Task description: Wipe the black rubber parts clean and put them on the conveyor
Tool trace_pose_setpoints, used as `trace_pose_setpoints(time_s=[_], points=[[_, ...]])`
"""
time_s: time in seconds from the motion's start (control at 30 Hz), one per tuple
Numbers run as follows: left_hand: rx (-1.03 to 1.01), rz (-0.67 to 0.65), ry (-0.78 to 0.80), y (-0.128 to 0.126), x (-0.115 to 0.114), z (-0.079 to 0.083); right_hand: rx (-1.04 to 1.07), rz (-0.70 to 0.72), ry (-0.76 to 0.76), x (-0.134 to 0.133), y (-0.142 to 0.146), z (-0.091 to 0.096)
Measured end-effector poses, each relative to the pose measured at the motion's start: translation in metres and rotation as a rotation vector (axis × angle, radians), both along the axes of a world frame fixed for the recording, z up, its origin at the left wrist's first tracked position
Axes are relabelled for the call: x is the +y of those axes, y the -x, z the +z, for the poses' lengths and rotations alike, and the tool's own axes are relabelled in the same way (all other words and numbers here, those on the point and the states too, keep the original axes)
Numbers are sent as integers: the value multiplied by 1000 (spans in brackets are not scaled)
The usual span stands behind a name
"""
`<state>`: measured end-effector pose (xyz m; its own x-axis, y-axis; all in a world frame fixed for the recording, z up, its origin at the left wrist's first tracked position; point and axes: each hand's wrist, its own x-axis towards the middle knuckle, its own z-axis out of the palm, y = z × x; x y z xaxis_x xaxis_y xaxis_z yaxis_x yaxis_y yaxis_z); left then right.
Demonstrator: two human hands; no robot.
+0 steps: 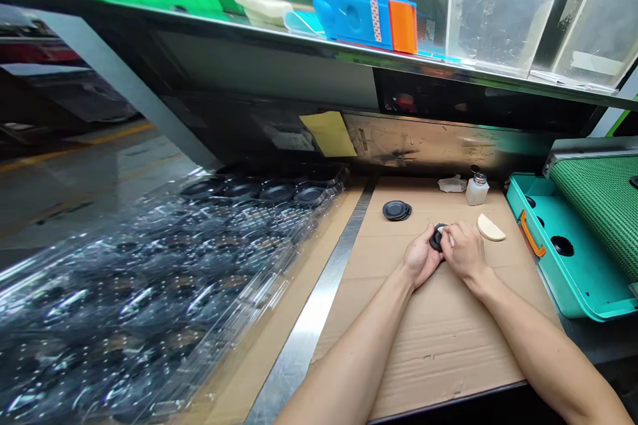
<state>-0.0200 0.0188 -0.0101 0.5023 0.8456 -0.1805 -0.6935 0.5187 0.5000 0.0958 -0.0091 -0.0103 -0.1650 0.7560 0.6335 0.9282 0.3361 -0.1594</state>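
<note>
While the left hand (423, 256) and right hand (463, 251) clench around it, one black disc (437, 238) sits held above the cardboard sheet (438, 358), a white wipe (450, 236) pressed to its face. Further entries: a small stack of black discs (397, 210) lying apart, status unclear; a clear plastic tray (294, 259) with many discs left in its pockets.

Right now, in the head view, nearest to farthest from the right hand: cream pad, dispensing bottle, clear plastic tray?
From the right hand:
1. Cream pad, just to its right.
2. Dispensing bottle, ahead at the cardboard's back.
3. Clear plastic tray, far left.
</note>
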Motion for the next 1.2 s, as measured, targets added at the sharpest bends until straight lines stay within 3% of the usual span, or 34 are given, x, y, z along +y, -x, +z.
trace_pose_setpoints(time_s=[0.13, 0.3, 0.5, 0.67, 0.87, 1.07, 1.2], points=[[13, 18, 15, -1, -1, 1, -42, 62, 15, 7, -4, 1], [30, 55, 10, 0, -1, 0, -78, -80, 44, 10, -12, 0], [8, 47, -1, -2, 1, -5, -49, 34, 67, 3, -7, -6], [9, 82, -19, -4, 4, -8, 32, -58, 59, 11, -2, -2], [14, 5, 36, 0, 4, -4, 17, 173, 145, -4, -5, 2], [47, 42, -15, -3, 2, -3, 24, -7, 90, 2, -23, 5], [91, 36, -45, -7, -3, -3, 27, 36, 38, 10, -16, 7]])
